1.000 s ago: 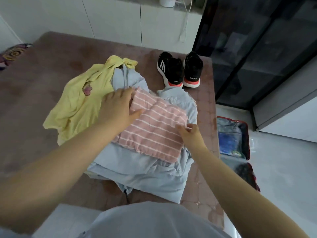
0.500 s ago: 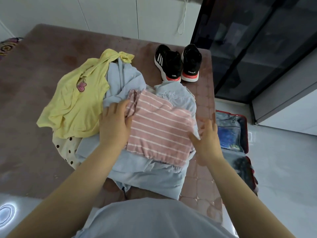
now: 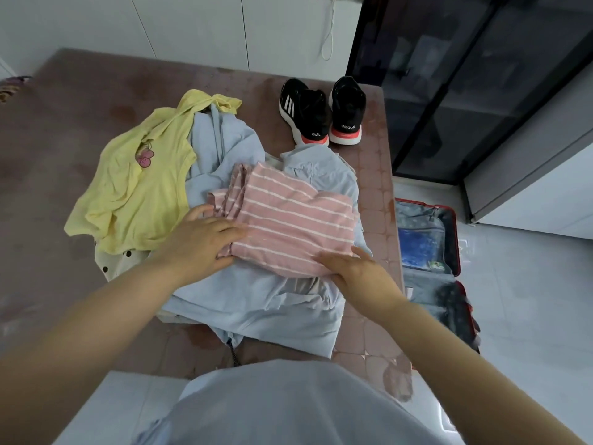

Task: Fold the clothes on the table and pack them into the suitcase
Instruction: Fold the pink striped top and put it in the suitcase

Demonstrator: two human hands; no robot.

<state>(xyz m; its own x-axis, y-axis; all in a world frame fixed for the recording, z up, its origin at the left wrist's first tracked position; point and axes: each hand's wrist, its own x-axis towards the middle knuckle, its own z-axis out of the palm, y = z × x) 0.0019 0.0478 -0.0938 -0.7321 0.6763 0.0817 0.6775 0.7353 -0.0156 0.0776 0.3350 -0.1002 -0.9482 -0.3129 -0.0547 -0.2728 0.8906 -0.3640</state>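
Pink striped top [image 3: 288, 226], folded small, lies on a blue garment [image 3: 256, 309] between both hands. Left hand [image 3: 199, 242] rests flat on its left edge, fingers straight, probably pinning the loose folds. Right hand [image 3: 356, 271] lies along the near corner, fingers fairly straight; whether they reach under I cannot tell. Suitcase [image 3: 451, 232] lies open on the floor, right of that hand, ready for packing.

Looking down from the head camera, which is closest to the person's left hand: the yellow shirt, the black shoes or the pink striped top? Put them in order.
1. Pink striped top: the left hand rests on its left edge.
2. Yellow shirt: just left of the hand.
3. Black shoes: far right corner of the table.
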